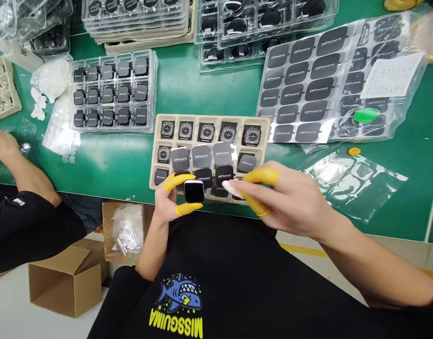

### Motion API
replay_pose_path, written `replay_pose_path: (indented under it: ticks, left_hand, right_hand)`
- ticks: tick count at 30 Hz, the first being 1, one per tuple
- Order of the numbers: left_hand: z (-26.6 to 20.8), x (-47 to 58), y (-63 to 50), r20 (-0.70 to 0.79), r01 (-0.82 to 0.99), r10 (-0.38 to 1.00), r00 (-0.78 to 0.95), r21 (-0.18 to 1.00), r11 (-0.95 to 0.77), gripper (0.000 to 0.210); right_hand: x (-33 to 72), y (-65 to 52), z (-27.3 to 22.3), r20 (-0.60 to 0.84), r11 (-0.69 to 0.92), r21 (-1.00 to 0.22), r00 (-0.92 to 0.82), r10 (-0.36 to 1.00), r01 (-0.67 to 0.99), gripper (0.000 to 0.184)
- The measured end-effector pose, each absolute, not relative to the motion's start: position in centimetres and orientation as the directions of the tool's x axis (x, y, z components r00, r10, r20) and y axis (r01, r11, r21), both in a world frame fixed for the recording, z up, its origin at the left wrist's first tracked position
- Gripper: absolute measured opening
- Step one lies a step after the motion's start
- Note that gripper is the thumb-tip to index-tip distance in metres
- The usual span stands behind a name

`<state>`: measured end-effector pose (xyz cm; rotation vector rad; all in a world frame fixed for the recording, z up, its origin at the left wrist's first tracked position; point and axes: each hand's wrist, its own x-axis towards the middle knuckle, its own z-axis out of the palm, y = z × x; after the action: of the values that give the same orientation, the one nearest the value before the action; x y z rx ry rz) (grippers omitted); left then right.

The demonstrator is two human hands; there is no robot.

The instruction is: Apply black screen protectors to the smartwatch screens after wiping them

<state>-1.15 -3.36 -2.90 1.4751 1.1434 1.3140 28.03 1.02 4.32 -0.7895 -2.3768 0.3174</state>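
Note:
My left hand [166, 200] grips a watch body [194, 191] by its edges, its black screen facing up. Yellow finger cots cover the fingertips of both hands. In my right hand [290, 200], just right of the watch, a small white wad [232, 189] is pinched; it looks like a wiping cloth, though its kind is unclear. Beneath my hands lies a beige molded tray [211, 118] of watch bodies, some face down with round sensors showing. A strip of dark labelled films [201, 156] lies across the tray's middle.
Clear trays of black watch parts [108, 96] sit at the left, more stacked trays [136, 21] behind. Sheets of black labelled films [297, 87] lie right, near an empty plastic bag [354, 183]. A co-worker's arm [25, 174] rests at the left edge; cardboard boxes [66, 278] stand below.

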Motion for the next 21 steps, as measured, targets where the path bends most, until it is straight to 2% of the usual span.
replay_pose_path:
  ticks: [2,4,11,14,17,19,21]
  left_hand:
    - [-2.7,-1.0,-3.2,0.262,0.068,0.963,0.067,0.962,-0.266,0.070]
    - [-2.5,-0.6,-3.0,0.285,0.032,0.955,0.083,0.957,-0.288,0.070]
    - [-2.4,0.4,-3.0,0.241,-0.024,0.961,0.134,0.970,-0.240,0.075]
    - [-2.6,0.3,-3.2,0.250,-0.021,0.963,0.103,0.968,-0.249,0.070]
    - [-2.8,0.0,-3.5,0.263,0.032,0.959,0.104,0.963,-0.267,0.066]
    - [-2.9,-0.2,-3.6,0.265,0.061,0.958,0.112,0.960,-0.273,0.069]
    - [-2.9,-0.4,-3.6,0.277,0.074,0.954,0.117,0.955,-0.286,0.073]
  right_hand:
    - [28.0,0.8,5.0,0.475,0.713,-0.488,-0.532,0.701,0.504,0.049]
    - [27.2,0.8,5.6,0.462,0.691,-0.521,-0.515,0.722,0.502,0.048]
    - [23.8,1.4,5.4,0.435,0.783,-0.450,-0.660,0.612,0.429,0.043]
    - [24.4,1.7,5.3,0.430,0.807,-0.522,-0.731,0.530,0.277,0.035]
    - [26.4,2.4,5.7,0.357,0.776,-0.607,-0.815,0.457,0.170,0.031]
    - [28.0,2.9,6.2,0.313,0.753,-0.621,-0.811,0.493,0.218,0.031]
    - [28.8,3.1,6.7,0.325,0.722,-0.622,-0.740,0.589,0.302,0.033]
